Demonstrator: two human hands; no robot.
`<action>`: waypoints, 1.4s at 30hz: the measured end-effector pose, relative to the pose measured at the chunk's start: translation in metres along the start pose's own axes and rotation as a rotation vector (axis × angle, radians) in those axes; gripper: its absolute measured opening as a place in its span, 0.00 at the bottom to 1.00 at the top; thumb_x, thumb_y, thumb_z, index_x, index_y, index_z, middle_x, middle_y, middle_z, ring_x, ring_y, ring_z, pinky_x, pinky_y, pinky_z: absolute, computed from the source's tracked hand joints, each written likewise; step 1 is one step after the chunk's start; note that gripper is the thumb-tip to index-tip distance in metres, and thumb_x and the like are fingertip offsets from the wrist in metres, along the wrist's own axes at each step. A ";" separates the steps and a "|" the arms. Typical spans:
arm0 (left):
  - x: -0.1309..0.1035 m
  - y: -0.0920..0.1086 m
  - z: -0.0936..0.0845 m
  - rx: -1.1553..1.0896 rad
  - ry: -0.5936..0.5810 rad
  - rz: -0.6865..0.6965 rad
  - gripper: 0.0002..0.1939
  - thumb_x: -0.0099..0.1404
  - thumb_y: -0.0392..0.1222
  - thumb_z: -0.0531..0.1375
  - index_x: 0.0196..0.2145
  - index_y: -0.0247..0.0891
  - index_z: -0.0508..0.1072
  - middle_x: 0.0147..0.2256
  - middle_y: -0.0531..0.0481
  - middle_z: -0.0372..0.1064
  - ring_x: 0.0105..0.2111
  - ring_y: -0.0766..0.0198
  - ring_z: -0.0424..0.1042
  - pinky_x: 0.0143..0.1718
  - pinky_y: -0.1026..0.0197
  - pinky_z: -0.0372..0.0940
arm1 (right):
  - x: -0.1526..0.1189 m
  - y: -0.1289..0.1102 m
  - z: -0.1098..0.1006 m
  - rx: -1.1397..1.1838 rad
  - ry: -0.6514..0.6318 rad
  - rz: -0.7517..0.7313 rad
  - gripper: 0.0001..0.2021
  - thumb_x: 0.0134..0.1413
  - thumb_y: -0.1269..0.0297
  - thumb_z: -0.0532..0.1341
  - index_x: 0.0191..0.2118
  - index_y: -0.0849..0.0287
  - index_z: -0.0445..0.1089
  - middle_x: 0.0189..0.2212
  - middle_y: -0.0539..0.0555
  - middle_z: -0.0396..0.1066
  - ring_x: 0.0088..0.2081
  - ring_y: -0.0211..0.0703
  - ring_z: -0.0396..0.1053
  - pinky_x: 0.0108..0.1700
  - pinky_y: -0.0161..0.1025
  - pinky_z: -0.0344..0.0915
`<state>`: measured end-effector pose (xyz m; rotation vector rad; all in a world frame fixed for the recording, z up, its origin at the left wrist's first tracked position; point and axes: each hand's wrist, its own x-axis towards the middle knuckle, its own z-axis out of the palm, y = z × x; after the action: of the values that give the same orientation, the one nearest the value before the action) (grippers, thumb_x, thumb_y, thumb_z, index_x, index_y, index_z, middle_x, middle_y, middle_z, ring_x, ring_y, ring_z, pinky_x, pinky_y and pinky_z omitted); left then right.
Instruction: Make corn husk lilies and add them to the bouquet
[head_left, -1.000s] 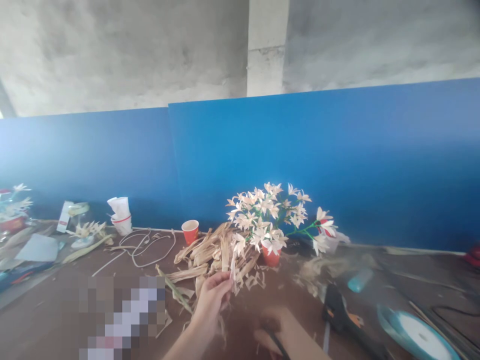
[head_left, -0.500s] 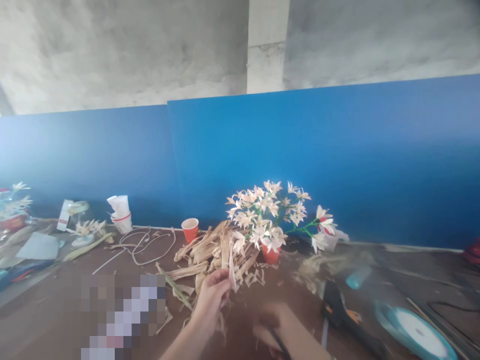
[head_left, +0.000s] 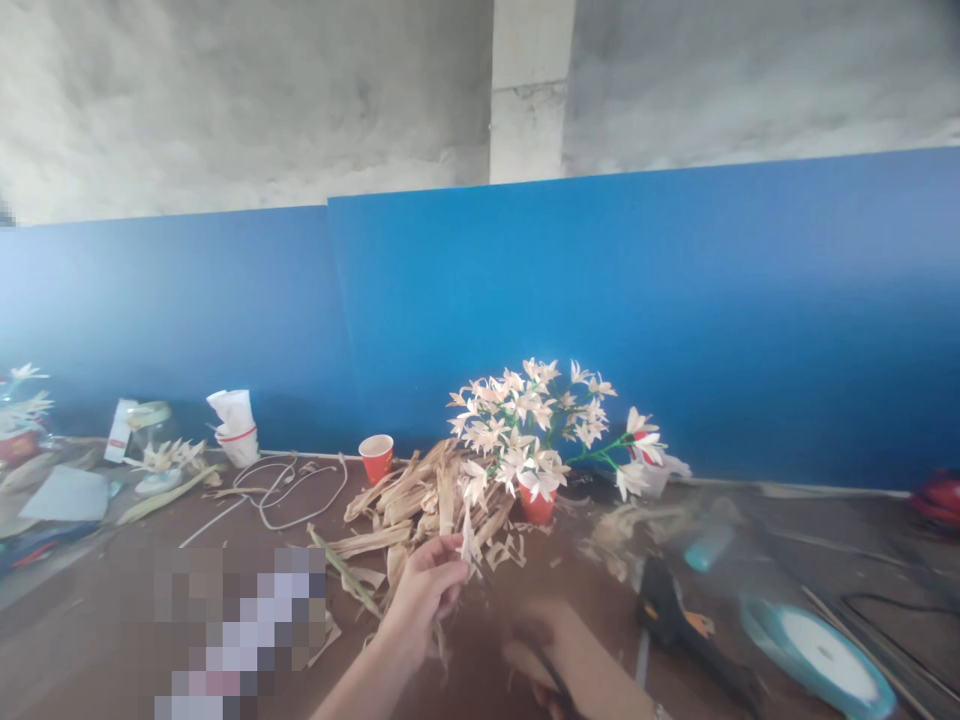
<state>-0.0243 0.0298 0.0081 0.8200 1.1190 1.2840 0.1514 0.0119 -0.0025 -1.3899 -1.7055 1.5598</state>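
Note:
My left hand (head_left: pixel 427 582) pinches a narrow, pale piece of corn husk (head_left: pixel 468 538) upright between thumb and fingers. My right hand (head_left: pixel 566 640), blurred by motion, is closed around dark-handled scissors (head_left: pixel 553 670). Their dark tip reaches up to the lower right of the held piece. Just beyond the left hand lies a heap of dried corn husks (head_left: pixel 405 500). Behind it a red cup (head_left: pixel 537 508) carries a bunch of white husk flowers (head_left: pixel 517 420) on green stems.
A black glue gun (head_left: pixel 675 620) and a teal-edged ribbon spool (head_left: pixel 825 650) lie at the right. An orange-red paper cup (head_left: pixel 376 460), a white cable (head_left: pixel 281 515) and white cups (head_left: pixel 238 440) are at the left. A blue panel (head_left: pixel 600 300) stands behind the table.
The scissors' tip now shows against the lower part of the husk piece. The piece looks more pointed at its top. Both hands stay about where they were; the view has shifted slightly.

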 end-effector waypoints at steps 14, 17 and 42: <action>0.002 -0.004 -0.002 0.008 -0.006 0.006 0.09 0.43 0.39 0.63 0.25 0.35 0.69 0.15 0.57 0.64 0.13 0.73 0.59 0.13 0.71 0.45 | 0.002 0.003 0.001 -0.012 -0.004 -0.029 0.12 0.40 0.56 0.60 0.29 0.61 0.68 0.10 0.42 0.57 0.11 0.29 0.53 0.13 0.27 0.48; 0.003 -0.001 -0.004 -0.055 0.104 0.058 0.11 0.44 0.43 0.65 0.20 0.35 0.67 0.15 0.55 0.65 0.15 0.73 0.60 0.14 0.71 0.48 | 0.002 0.001 0.001 -0.048 -0.007 -0.052 0.11 0.41 0.58 0.59 0.27 0.61 0.66 0.10 0.42 0.57 0.12 0.29 0.54 0.13 0.26 0.49; -0.002 0.000 -0.003 -0.133 0.148 0.084 0.09 0.46 0.40 0.65 0.18 0.33 0.69 0.15 0.56 0.60 0.16 0.74 0.58 0.15 0.71 0.48 | -0.002 -0.003 0.004 -0.005 -0.044 -0.050 0.09 0.39 0.60 0.59 0.26 0.61 0.66 0.11 0.42 0.57 0.12 0.30 0.55 0.14 0.27 0.51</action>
<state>-0.0268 0.0273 0.0075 0.6878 1.1113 1.4923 0.1479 0.0088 -0.0001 -1.3151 -1.7575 1.5702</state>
